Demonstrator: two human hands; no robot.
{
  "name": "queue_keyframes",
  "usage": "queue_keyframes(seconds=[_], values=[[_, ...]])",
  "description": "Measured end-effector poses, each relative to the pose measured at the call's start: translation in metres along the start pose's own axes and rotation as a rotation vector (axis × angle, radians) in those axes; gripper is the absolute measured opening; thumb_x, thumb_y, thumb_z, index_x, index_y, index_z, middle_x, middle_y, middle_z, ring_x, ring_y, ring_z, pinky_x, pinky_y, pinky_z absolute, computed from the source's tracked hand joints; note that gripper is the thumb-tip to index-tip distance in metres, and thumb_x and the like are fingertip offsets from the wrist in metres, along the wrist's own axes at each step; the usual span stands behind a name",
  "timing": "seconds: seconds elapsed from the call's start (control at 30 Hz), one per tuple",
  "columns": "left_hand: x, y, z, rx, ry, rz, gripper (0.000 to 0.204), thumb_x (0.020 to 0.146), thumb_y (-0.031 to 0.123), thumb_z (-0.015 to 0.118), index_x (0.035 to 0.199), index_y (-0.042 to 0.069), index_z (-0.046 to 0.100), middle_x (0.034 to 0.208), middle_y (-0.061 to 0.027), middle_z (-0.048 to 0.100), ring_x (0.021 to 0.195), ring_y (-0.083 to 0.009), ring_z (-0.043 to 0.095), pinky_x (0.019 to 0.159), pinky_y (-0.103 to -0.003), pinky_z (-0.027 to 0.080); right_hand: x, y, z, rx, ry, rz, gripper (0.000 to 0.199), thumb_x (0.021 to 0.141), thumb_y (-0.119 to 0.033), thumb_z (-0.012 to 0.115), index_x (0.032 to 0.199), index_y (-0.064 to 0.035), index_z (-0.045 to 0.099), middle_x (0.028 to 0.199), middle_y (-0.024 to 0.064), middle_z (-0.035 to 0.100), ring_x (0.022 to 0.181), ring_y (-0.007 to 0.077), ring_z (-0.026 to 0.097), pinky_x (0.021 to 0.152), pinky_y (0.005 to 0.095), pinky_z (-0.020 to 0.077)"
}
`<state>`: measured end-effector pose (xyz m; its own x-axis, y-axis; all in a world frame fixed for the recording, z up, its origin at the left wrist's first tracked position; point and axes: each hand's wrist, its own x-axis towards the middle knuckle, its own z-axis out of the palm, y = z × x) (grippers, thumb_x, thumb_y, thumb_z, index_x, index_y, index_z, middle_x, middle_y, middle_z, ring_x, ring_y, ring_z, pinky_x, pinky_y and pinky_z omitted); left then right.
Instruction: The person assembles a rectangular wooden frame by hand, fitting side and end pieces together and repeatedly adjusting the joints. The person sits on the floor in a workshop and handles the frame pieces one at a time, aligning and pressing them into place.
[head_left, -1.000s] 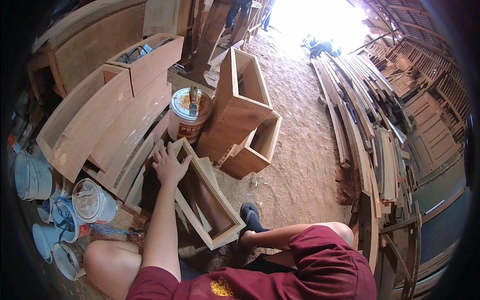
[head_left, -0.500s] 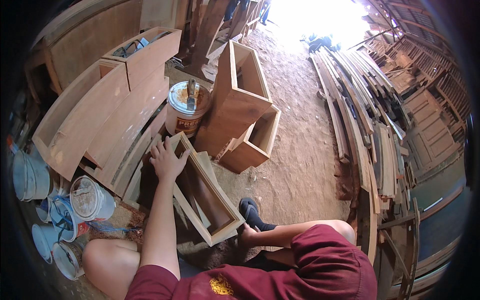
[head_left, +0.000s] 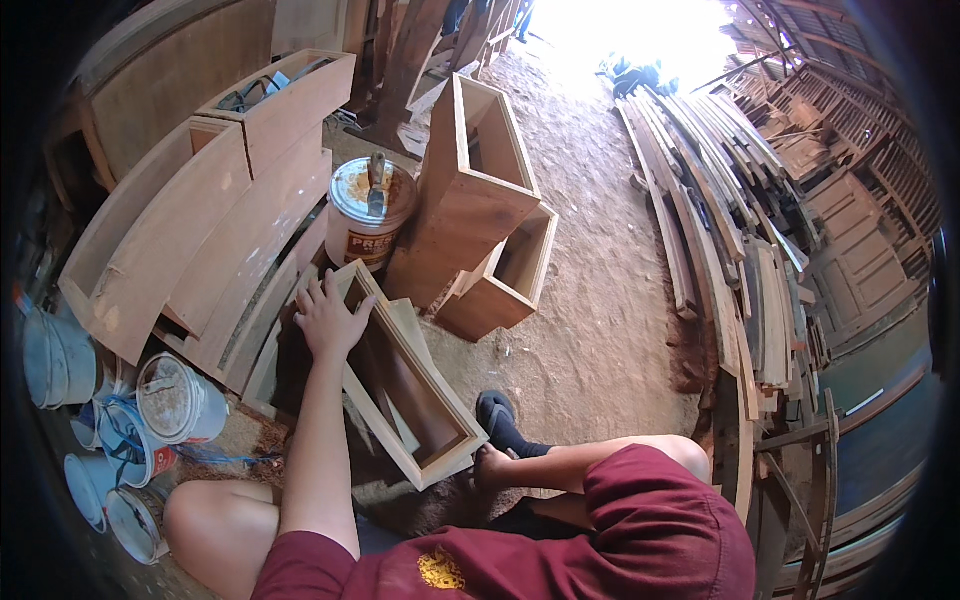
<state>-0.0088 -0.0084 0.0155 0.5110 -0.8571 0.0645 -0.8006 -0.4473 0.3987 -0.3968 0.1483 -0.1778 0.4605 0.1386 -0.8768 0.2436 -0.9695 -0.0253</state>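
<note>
A long, narrow wooden box [head_left: 384, 428] lies slantwise before me, its open side up and its rim framed with pale strips. My left hand [head_left: 333, 316] grips the far left end, thumb by the rim and fingers spread along the outer side. At the near right corner, my right hand [head_left: 491, 466] holds the box; most of its fingers are hidden. A pale board [head_left: 412, 328] shows beside the box's far right side. My foot in a dark shoe [head_left: 497, 412] rests just past the right hand.
Beyond the box stand a lidded bucket [head_left: 345, 225] with a putty knife [head_left: 376, 190] on top, and two more open wooden boxes [head_left: 465, 215]. Stacked wooden boxes [head_left: 180, 240] and several buckets [head_left: 183, 400] are at left. Long planks [head_left: 690, 220] line the right.
The view has shifted slightly. Both hands stay at the same places on the box, and nothing else has visibly moved.
</note>
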Motion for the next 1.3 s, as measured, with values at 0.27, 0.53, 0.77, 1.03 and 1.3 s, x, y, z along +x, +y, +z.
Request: queue_keyframes(seconds=[0.27,0.53,0.77,1.03,1.3], values=[[-0.001,-0.002,-0.002,-0.003,-0.006,-0.012,0.094,0.084,0.065,0.066,0.154,0.010,0.036,0.157,-0.0183,0.035,0.146,-0.0385,0.029,0.108,-0.064,0.036,-0.022,0.016,-0.045,0.479,-0.071,0.373,0.026,0.094,-0.027,0.059,0.109,-0.0123,0.075,0.120,0.0061,0.070,0.112,0.0234,0.064,0.093,0.0475,0.0454],[-0.001,0.000,-0.006,-0.007,-0.010,-0.007,0.094,0.084,0.065,0.066,0.153,0.009,0.037,0.157,-0.0173,0.034,0.146,-0.0379,0.028,0.107,-0.063,0.037,-0.044,0.034,-0.034,0.375,-0.164,0.259,0.033,0.098,-0.032,0.056,0.118,-0.0135,0.074,0.127,0.0093,0.068,0.126,0.0315,0.059,0.114,0.0594,0.0306],[-0.002,0.006,-0.004,-0.003,0.003,0.013,0.095,0.084,0.067,0.065,0.153,0.009,0.037,0.157,-0.0176,0.034,0.146,-0.0388,0.028,0.107,-0.063,0.038,-0.032,0.030,-0.043,0.508,-0.196,0.095,0.037,0.095,-0.036,0.061,0.123,-0.0133,0.071,0.119,0.0121,0.071,0.113,0.0260,0.066,0.094,0.0473,0.0489],[0.005,-0.013,0.026,-0.018,0.095,0.070,0.096,0.083,0.073,0.060,0.154,0.012,0.038,0.164,-0.0171,0.025,0.150,-0.0390,0.024,0.113,-0.064,0.029,-0.025,0.019,-0.012,0.589,-0.012,0.110,0.032,0.087,-0.030,0.065,0.112,-0.0109,0.071,0.115,0.0114,0.070,0.107,0.0290,0.065,0.088,0.0478,0.0509],[0.008,-0.012,0.020,0.045,0.077,0.061,0.098,0.082,0.078,0.056,0.154,0.014,0.038,0.154,-0.0182,0.038,0.144,-0.0399,0.033,0.109,-0.060,0.036,-0.061,0.020,0.002,1.350,-0.066,-0.103,0.045,0.089,-0.029,0.064,0.128,-0.0069,0.060,0.124,0.0132,0.064,0.118,0.0286,0.058,0.094,0.0466,0.0478]])
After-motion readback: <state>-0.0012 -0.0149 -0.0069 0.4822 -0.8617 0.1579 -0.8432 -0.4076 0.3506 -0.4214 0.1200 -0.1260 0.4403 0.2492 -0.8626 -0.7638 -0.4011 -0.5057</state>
